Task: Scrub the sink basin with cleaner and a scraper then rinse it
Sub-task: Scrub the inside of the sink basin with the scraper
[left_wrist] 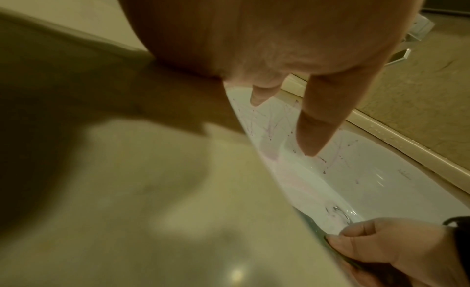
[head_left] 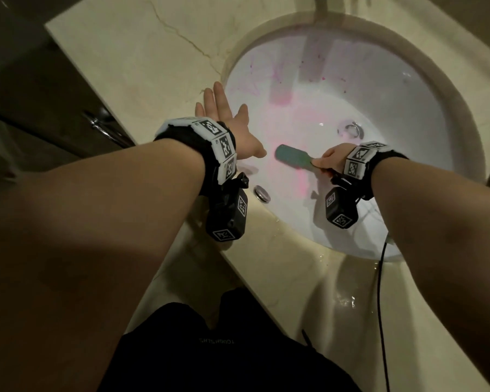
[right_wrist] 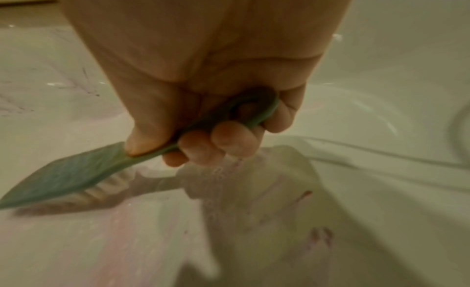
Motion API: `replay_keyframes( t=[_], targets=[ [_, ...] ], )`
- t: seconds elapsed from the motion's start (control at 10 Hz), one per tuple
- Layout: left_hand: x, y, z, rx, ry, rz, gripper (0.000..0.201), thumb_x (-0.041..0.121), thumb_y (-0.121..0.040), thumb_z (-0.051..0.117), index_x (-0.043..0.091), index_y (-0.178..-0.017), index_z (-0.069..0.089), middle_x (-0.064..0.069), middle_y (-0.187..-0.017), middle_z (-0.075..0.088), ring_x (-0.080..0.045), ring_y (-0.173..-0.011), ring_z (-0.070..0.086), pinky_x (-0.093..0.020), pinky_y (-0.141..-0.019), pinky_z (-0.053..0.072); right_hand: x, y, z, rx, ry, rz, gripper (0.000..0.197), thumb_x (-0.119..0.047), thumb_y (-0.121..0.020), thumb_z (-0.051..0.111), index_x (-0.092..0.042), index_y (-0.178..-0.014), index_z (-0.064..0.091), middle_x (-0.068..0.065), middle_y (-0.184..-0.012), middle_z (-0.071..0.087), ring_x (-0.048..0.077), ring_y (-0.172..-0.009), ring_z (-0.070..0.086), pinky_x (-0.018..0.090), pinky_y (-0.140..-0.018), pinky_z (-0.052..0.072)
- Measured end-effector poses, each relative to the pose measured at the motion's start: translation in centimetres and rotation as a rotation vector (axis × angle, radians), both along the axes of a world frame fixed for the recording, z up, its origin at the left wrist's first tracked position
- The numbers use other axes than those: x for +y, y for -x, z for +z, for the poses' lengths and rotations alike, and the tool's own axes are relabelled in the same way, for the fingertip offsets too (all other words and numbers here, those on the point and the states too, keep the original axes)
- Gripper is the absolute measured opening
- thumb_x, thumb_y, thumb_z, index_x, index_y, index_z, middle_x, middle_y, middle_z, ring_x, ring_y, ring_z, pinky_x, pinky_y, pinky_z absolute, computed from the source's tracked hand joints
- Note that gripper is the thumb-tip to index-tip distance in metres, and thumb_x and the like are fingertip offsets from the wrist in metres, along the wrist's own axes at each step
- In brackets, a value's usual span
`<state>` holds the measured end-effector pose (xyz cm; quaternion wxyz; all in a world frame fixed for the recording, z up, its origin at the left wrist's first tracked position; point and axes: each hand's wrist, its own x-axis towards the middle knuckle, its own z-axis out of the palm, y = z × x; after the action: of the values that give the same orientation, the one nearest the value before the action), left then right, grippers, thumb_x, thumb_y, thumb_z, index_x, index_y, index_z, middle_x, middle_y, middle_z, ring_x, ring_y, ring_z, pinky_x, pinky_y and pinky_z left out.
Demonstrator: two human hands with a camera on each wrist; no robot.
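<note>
Two hands over one sink basin (head_left: 408,89): right hand (head_left: 333,161) grips one green scraper (head_left: 290,157), left hand (head_left: 227,120) flat, fingers straight.

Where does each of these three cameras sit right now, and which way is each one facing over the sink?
Head: worn on the head, looking down at the sink basin and countertop; both forearms, left hand and right hand show.
Left wrist: along the left hand at the basin's far wall; its straight fingers show, and the right hand at bottom right.
Right wrist: along the right hand down at the basin floor; its fingers curl round the green scraper.
Shared: all three show the white basin with pinkish cleaner streaks.
</note>
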<state>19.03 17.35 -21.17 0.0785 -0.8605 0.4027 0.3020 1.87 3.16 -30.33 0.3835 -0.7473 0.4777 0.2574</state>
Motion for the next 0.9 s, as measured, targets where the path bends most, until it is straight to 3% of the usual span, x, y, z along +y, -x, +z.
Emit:
replay_keyframes(
  t=[0.1,0.2,0.3,0.4,0.5,0.6,0.7,0.8,0.9],
  targets=[
    [0.0,0.0,-0.3,-0.008,0.003,-0.009,0.094,0.054,-0.082,0.059,0.027,-0.151,0.001,-0.016,-0.149,-0.033,-0.032,-0.138,-0.030,-0.047,-0.116,-0.012,-0.1,0.5,0.4,0.071,-0.075,0.056,0.036,-0.041,-0.090,0.057,-0.013,-0.066,0.057,0.002,-0.064,0.056,0.019,-0.062,0.050,0.025,-0.070,0.041],
    [-0.1,0.0,-0.7,-0.026,0.005,-0.010,0.097,0.055,-0.080,0.061,0.027,-0.151,0.000,-0.016,-0.149,-0.033,-0.033,-0.139,-0.029,-0.048,-0.116,-0.011,-0.7,2.1,0.7,0.057,-0.355,-0.001,0.029,-0.028,-0.088,0.063,-0.009,-0.067,0.061,-0.004,-0.047,0.057,0.009,-0.043,0.051,0.017,-0.049,0.043],
    [-0.1,0.0,-0.7,-0.023,0.005,-0.007,0.099,0.056,-0.079,0.061,0.026,-0.151,-0.001,-0.016,-0.150,-0.033,-0.033,-0.139,-0.029,-0.048,-0.116,-0.011,-0.4,2.9,0.9,0.085,-0.403,-0.002,0.026,-0.023,-0.087,0.064,-0.011,-0.065,0.064,-0.003,-0.048,0.058,0.006,-0.037,0.049,0.016,-0.043,0.042],
    [-0.1,-0.1,-0.6,-0.018,0.003,-0.005,0.099,0.057,-0.079,0.061,0.026,-0.151,-0.001,-0.016,-0.149,-0.033,-0.033,-0.138,-0.030,-0.048,-0.116,-0.012,-0.2,2.2,0.8,0.149,-0.170,0.097,0.033,-0.038,-0.089,0.060,-0.016,-0.064,0.062,-0.002,-0.060,0.059,0.012,-0.053,0.053,0.023,-0.061,0.043],
    [-0.2,-0.2,-0.5,-0.009,0.000,0.005,0.100,0.057,-0.079,0.061,0.026,-0.150,-0.003,-0.015,-0.149,-0.034,-0.032,-0.138,-0.030,-0.048,-0.116,-0.012,-0.6,1.3,0.3,0.054,0.055,-0.051,0.030,-0.037,-0.093,0.053,-0.018,-0.070,0.056,0.000,-0.069,0.057,0.021,-0.079,0.056,0.024,-0.063,0.044],
    [-0.3,-0.2,-0.5,-0.013,-0.004,0.002,0.101,0.058,-0.079,0.060,0.026,-0.150,-0.004,-0.016,-0.149,-0.034,-0.032,-0.139,-0.030,-0.047,-0.116,-0.012,-0.9,1.2,0.1,0.093,0.144,0.025,0.040,-0.041,-0.094,0.047,-0.008,-0.081,0.065,0.010,-0.082,0.066,0.029,-0.087,0.062,0.032,-0.076,0.051],
    [-0.2,-0.2,-0.7,-0.012,-0.004,0.003,0.102,0.058,-0.078,0.061,0.026,-0.150,-0.004,-0.016,-0.149,-0.034,-0.033,-0.139,-0.029,-0.049,-0.116,-0.011,-0.5,1.8,0.6,0.143,0.036,0.153,0.039,-0.044,-0.093,0.050,-0.013,-0.074,0.065,0.001,-0.068,0.066,0.019,-0.068,0.063,0.026,-0.075,0.050],
    [-0.1,-0.1,-0.7,-0.008,0.011,0.006,0.101,0.057,-0.078,0.062,0.027,-0.150,-0.002,-0.015,-0.150,-0.033,-0.033,-0.139,-0.029,-0.048,-0.116,-0.011,-1.0,3.0,0.6,0.095,-0.366,0.043,0.034,-0.010,-0.096,0.052,-0.010,-0.063,0.058,-0.006,-0.040,0.058,0.001,-0.035,0.051,0.010,-0.044,0.043],
    [-0.1,0.0,-0.6,-0.015,0.012,0.005,0.100,0.057,-0.079,0.062,0.026,-0.151,-0.002,-0.015,-0.150,-0.033,-0.032,-0.139,-0.029,-0.047,-0.116,-0.011,-0.8,3.9,1.1,0.140,-0.505,-0.045,0.035,-0.011,-0.092,0.057,-0.007,-0.059,0.066,-0.003,-0.043,0.059,0.005,-0.035,0.051,0.011,-0.041,0.042]
  ],
)
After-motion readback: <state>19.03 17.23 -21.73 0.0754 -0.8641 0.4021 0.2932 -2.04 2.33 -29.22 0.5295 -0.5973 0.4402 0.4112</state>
